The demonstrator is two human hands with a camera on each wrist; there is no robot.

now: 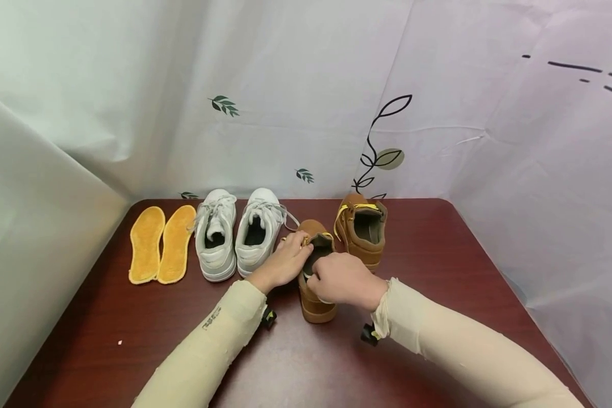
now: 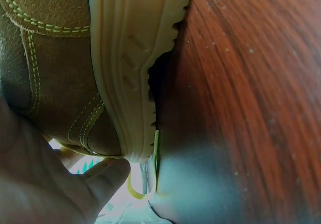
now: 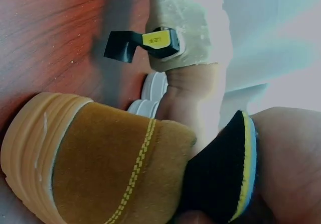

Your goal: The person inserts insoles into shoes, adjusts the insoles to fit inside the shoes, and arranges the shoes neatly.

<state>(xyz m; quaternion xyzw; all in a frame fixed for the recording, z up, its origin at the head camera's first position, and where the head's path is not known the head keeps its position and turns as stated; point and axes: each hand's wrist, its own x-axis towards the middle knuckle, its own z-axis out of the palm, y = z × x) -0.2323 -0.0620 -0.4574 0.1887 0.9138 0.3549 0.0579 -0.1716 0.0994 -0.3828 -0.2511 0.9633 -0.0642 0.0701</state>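
Observation:
A brown shoe point(image 1: 318, 310) with yellow stitching stands upright on the table, its heel toward me. My left hand point(image 1: 287, 259) grips its left side by the laces and tongue. In the left wrist view, fingers point(image 2: 108, 176) lie along the upper, just above the pale sole point(image 2: 125, 68). My right hand point(image 1: 343, 277) is over the shoe's opening. It pinches an insole point(image 3: 215, 176), whose black underside and yellow-and-blue edge stick up past the heel collar in the right wrist view. The insole's front part is hidden inside the shoe.
The matching brown shoe point(image 1: 364, 248) with yellow laces stands behind on the right. Two white sneakers point(image 1: 218, 263) stand to the left. Beyond them, two yellow insoles point(image 1: 147, 243) lie flat side by side. White curtains point(image 1: 296, 68) surround the dark red table point(image 1: 433, 272).

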